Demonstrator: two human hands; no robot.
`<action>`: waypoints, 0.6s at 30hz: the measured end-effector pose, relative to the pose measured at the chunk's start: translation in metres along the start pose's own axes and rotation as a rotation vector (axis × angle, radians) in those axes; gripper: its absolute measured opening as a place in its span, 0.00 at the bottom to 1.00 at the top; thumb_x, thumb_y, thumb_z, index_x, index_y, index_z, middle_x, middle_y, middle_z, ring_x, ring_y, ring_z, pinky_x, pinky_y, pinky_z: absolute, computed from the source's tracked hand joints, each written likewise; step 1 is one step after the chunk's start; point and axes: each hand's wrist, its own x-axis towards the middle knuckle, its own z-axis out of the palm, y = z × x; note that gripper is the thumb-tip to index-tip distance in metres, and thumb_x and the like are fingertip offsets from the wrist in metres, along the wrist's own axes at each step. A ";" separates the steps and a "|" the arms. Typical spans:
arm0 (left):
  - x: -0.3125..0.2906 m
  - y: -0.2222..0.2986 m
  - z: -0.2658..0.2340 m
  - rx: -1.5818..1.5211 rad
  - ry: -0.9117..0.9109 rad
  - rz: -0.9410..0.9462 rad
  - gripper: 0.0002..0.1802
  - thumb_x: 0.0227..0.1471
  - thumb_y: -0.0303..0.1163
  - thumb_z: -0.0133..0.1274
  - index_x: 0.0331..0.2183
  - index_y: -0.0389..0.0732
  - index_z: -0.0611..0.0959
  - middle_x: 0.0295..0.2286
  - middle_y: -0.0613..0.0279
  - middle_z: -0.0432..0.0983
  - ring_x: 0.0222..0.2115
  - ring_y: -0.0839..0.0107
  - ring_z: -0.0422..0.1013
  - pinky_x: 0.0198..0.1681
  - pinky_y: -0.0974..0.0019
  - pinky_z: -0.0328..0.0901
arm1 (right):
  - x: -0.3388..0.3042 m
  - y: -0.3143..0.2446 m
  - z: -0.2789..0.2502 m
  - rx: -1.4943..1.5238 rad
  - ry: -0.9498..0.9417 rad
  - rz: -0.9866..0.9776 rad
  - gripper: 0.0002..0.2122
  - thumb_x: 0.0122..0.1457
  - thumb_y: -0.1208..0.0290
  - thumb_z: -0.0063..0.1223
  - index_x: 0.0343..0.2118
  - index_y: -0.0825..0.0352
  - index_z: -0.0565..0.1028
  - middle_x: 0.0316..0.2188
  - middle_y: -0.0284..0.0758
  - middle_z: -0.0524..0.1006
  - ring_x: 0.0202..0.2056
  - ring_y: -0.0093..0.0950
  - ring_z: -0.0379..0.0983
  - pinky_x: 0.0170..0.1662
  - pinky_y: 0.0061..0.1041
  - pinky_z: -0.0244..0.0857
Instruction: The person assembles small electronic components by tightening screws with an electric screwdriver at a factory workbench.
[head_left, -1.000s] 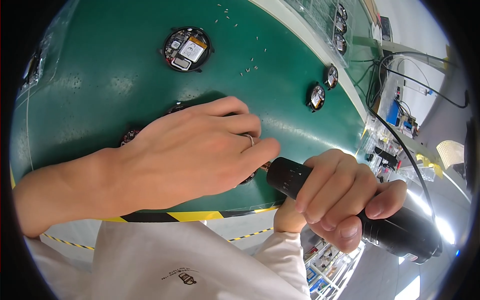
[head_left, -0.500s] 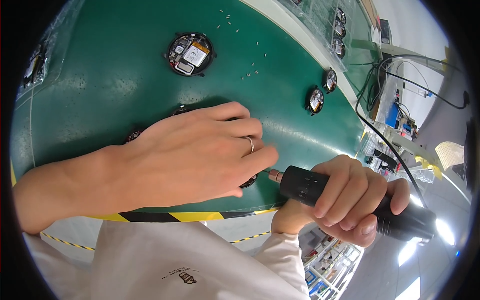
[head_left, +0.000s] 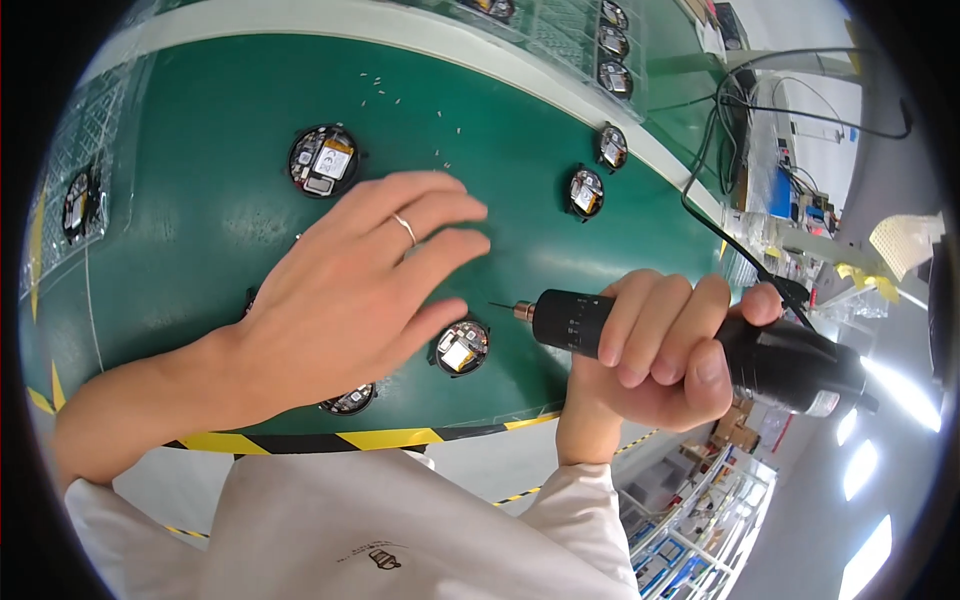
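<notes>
My right hand (head_left: 668,345) is wrapped round a black electric screwdriver (head_left: 565,320), whose thin bit points left above the green mat. Palm down, my left hand (head_left: 345,275) has its fingers spread and nothing visible in them. Near its thumb lies a round watch module (head_left: 462,348) with exposed circuitry and a pale battery. Another module (head_left: 350,402) shows partly below the hand, and more beneath it are mostly hidden. Farther off sits a larger-looking module (head_left: 324,160) with a white label. Tiny screws (head_left: 380,93) are scattered beyond my fingers.
Two more modules, one (head_left: 584,192) nearer than the other (head_left: 613,147), lie at the mat's right. Clear plastic trays with modules stand at far left (head_left: 112,120) and beyond the pale table ledge (head_left: 330,17). A black cable (head_left: 705,205) hangs at right. Striped tape (head_left: 390,438) edges the front.
My left hand has lifted and shifted left and up, fingers spreading, uncovering the module near its thumb. The screwdriver bit has come away from beside the left fingers. The view has shifted too.
</notes>
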 end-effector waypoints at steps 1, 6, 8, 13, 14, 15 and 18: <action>0.000 0.001 -0.001 0.005 -0.008 0.012 0.18 0.41 0.27 0.65 0.38 0.38 0.80 0.46 0.59 0.74 0.51 0.57 0.68 0.53 0.54 0.66 | 0.000 -0.003 -0.001 -0.029 0.070 0.013 0.19 0.61 0.76 0.52 0.55 0.61 0.64 0.18 0.31 0.67 0.14 0.25 0.63 0.19 0.27 0.64; 0.001 0.004 -0.004 -0.011 -0.279 0.240 0.22 0.40 0.36 0.68 0.38 0.40 0.80 0.43 0.60 0.74 0.51 0.58 0.69 0.54 0.54 0.66 | 0.000 -0.013 -0.005 -0.003 0.146 -0.014 0.19 0.61 0.76 0.51 0.55 0.61 0.63 0.18 0.30 0.67 0.15 0.25 0.63 0.20 0.28 0.65; -0.003 0.002 -0.003 0.005 -0.317 0.284 0.23 0.39 0.38 0.69 0.38 0.40 0.80 0.42 0.61 0.75 0.49 0.59 0.70 0.54 0.55 0.66 | 0.000 -0.008 -0.006 -0.017 0.106 0.022 0.19 0.60 0.77 0.51 0.54 0.61 0.62 0.18 0.30 0.67 0.15 0.25 0.63 0.21 0.28 0.65; -0.005 0.001 -0.002 0.016 -0.327 0.294 0.22 0.39 0.37 0.68 0.38 0.41 0.80 0.41 0.62 0.75 0.48 0.60 0.70 0.54 0.56 0.66 | -0.001 -0.006 -0.004 -0.049 0.092 0.068 0.19 0.59 0.77 0.53 0.51 0.62 0.62 0.19 0.30 0.67 0.15 0.24 0.63 0.21 0.28 0.65; -0.004 0.001 -0.002 -0.008 -0.328 0.283 0.22 0.39 0.36 0.67 0.38 0.41 0.80 0.41 0.62 0.75 0.48 0.61 0.70 0.54 0.56 0.66 | -0.002 -0.005 -0.002 -0.060 0.105 0.079 0.19 0.59 0.77 0.54 0.51 0.62 0.62 0.19 0.30 0.67 0.16 0.24 0.63 0.21 0.29 0.65; -0.004 0.001 -0.002 0.001 -0.336 0.282 0.22 0.39 0.36 0.67 0.38 0.41 0.80 0.41 0.62 0.75 0.48 0.61 0.70 0.54 0.56 0.66 | -0.003 -0.004 -0.002 -0.050 0.110 0.074 0.19 0.59 0.77 0.54 0.51 0.62 0.62 0.19 0.30 0.67 0.16 0.24 0.63 0.21 0.29 0.65; -0.002 0.001 -0.005 -0.024 -0.355 0.258 0.22 0.38 0.35 0.68 0.38 0.40 0.80 0.41 0.63 0.75 0.47 0.61 0.70 0.54 0.57 0.66 | -0.003 -0.005 -0.002 -0.045 0.106 0.075 0.19 0.59 0.78 0.53 0.50 0.62 0.61 0.19 0.30 0.67 0.16 0.24 0.63 0.21 0.29 0.65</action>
